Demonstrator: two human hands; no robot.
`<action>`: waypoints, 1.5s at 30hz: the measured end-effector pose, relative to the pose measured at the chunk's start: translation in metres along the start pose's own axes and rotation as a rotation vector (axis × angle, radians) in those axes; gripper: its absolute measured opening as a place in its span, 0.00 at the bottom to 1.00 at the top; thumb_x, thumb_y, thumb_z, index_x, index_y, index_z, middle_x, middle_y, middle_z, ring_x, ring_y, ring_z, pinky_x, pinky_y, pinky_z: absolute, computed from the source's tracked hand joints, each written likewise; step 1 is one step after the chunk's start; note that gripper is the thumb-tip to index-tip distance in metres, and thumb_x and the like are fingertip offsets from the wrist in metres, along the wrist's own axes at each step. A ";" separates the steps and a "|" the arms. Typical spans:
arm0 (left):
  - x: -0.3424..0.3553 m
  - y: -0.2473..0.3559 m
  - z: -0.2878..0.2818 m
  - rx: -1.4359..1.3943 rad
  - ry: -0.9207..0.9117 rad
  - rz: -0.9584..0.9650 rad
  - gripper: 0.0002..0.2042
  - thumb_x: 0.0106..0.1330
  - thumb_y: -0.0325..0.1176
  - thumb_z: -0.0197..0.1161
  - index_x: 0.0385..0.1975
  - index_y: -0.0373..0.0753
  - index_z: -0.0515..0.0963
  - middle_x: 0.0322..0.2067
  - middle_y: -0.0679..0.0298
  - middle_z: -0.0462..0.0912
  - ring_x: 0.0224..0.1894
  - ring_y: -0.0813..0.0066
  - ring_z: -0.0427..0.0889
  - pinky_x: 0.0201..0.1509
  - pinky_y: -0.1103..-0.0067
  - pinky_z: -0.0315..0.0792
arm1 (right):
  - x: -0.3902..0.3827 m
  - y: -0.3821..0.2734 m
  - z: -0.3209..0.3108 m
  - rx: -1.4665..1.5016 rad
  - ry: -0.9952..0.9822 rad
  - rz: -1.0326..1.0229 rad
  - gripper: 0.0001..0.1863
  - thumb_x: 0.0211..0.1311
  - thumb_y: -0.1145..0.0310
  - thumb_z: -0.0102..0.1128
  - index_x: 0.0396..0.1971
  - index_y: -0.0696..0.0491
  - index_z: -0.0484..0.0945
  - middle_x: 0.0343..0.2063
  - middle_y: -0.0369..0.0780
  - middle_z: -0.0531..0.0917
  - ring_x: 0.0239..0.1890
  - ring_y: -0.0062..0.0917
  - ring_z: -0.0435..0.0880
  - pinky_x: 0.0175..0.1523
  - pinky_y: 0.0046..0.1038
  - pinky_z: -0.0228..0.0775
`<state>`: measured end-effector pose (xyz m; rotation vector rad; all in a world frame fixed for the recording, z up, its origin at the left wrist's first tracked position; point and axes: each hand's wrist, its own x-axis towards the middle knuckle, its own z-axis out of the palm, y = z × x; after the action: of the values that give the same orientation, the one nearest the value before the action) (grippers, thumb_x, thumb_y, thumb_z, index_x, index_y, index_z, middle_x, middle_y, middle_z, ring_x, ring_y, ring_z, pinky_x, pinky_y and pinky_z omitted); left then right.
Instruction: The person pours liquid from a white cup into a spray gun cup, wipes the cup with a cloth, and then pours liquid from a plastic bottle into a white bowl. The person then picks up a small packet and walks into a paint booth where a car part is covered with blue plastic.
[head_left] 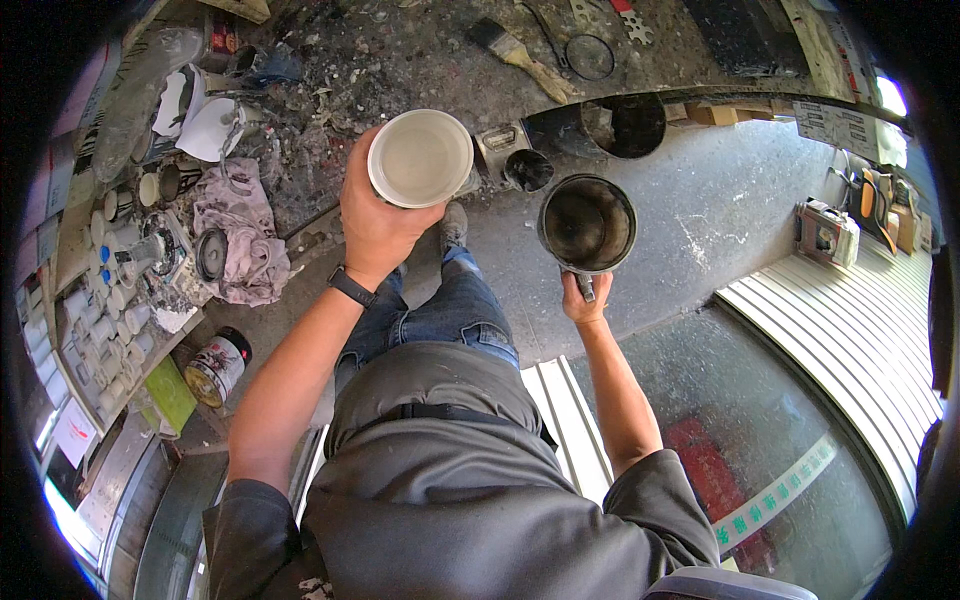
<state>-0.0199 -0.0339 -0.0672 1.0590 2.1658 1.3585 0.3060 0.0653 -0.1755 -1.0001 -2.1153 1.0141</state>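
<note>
My left hand (380, 225) is wrapped round a white cup (420, 165), its pale inside facing up; I cannot tell whether liquid is in it. To its right, my right hand (586, 300) grips the handle of a dark metal mug (588, 224), stained black and brown inside. The cup and the mug are held apart, both near the front edge of a stained workbench (370, 60). Just beyond the mug are a small dark container (528, 170) and a larger blackened round container (625, 125).
On the bench lie a paintbrush (520, 58), a dark ring-shaped tool (588, 57) and a red-handled flat tool (635, 22). A crumpled pinkish rag (240, 235) is at the left, by several small pots (110, 340). A labelled can (217, 368) stands lower left, a case (828, 232) far right.
</note>
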 end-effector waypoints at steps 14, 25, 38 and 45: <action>-0.002 0.002 0.005 -0.070 0.087 0.003 0.42 0.44 0.30 0.81 0.63 0.34 0.69 0.55 0.53 0.80 0.58 0.58 0.81 0.63 0.67 0.73 | -0.005 -0.003 -0.001 -0.018 0.005 0.030 0.07 0.53 0.71 0.62 0.32 0.56 0.81 0.27 0.47 0.84 0.31 0.45 0.84 0.39 0.36 0.74; -0.006 0.005 0.004 -0.061 0.050 0.001 0.44 0.45 0.30 0.82 0.65 0.33 0.66 0.58 0.53 0.79 0.60 0.60 0.80 0.65 0.68 0.72 | -0.006 -0.004 0.002 0.027 0.027 0.025 0.07 0.55 0.70 0.62 0.33 0.56 0.82 0.28 0.47 0.84 0.31 0.44 0.84 0.40 0.35 0.75; -0.008 0.008 0.007 -0.110 0.056 -0.014 0.43 0.44 0.31 0.82 0.64 0.34 0.68 0.56 0.53 0.80 0.59 0.59 0.81 0.64 0.68 0.73 | -0.009 0.002 0.001 0.029 0.014 0.052 0.07 0.56 0.68 0.64 0.32 0.55 0.82 0.27 0.46 0.85 0.31 0.43 0.85 0.40 0.35 0.75; -0.009 0.012 0.006 -0.169 0.047 -0.019 0.43 0.44 0.28 0.81 0.64 0.34 0.68 0.58 0.54 0.79 0.60 0.59 0.79 0.66 0.68 0.71 | -0.007 -0.004 0.004 0.046 0.119 0.004 0.07 0.54 0.71 0.65 0.33 0.55 0.83 0.29 0.45 0.86 0.31 0.43 0.85 0.40 0.35 0.75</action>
<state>-0.0055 -0.0344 -0.0603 0.9488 2.0465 1.5411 0.3056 0.0567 -0.1755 -1.0173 -1.9861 0.9763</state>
